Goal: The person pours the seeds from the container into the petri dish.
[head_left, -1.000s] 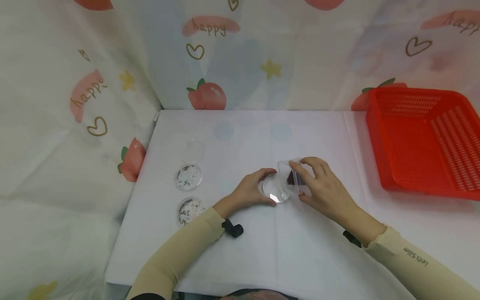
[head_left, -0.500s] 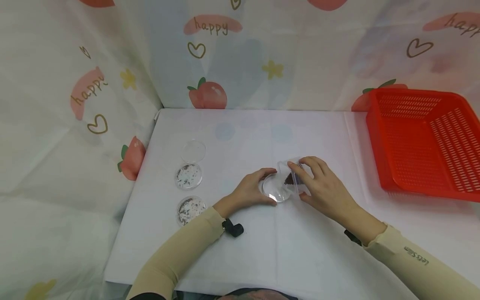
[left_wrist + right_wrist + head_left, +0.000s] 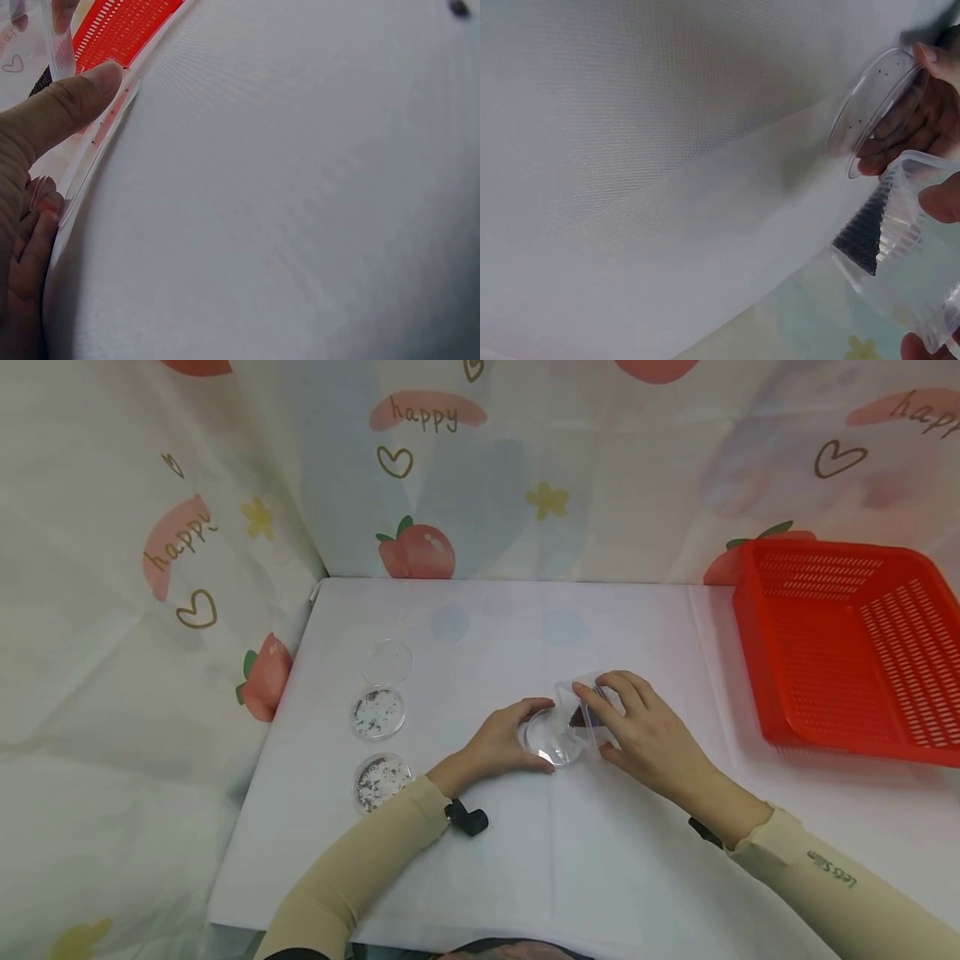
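Observation:
In the head view my left hand (image 3: 501,740) grips a clear petri dish (image 3: 546,733) by its rim, thumb on the near side and fingers on the far side. My right hand (image 3: 651,737) holds a clear plastic box (image 3: 907,281) tilted, its mouth over the dish's right side. Dark fine grains (image 3: 864,231) lie heaped in a corner of the box. The right wrist view shows a few dark specks in the dish. Two more petri dishes, an upper one (image 3: 377,713) and a lower one (image 3: 381,779), hold scattered dark grains at the left.
A clear round lid or dish (image 3: 387,662) lies behind the two speckled dishes. The red plastic basket (image 3: 817,635) stands at the table's right side. A patterned curtain (image 3: 495,518) rises along the back and left edges of the white table (image 3: 480,877).
The box in my right hand has tipped slightly farther toward the dish, and its dark grains have shifted a little left. The left hand stays in place around the dish.

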A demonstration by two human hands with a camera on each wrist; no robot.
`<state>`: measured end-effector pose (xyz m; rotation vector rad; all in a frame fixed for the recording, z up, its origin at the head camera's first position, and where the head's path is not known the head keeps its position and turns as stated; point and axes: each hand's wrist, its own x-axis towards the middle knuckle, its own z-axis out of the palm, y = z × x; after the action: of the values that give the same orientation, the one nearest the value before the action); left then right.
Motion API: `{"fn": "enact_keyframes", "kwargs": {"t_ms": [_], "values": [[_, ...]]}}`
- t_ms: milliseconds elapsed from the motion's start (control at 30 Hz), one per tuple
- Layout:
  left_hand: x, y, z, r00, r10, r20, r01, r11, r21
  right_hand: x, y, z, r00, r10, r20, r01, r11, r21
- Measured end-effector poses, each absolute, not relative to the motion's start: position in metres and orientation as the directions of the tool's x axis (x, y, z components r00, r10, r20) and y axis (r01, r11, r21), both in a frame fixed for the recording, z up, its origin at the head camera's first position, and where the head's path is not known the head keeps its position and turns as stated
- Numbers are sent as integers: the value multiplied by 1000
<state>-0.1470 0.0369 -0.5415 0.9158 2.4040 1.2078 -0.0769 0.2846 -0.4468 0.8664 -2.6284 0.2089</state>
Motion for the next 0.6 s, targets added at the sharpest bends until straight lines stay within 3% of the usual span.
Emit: {"fn": "enact_keyframes", "kwargs": {"t_ms": [600], "values": [[-146, 38, -541, -759, 651, 19, 409, 454, 792, -80, 285, -449, -715, -572, 402, -623, 782, 5]]}}
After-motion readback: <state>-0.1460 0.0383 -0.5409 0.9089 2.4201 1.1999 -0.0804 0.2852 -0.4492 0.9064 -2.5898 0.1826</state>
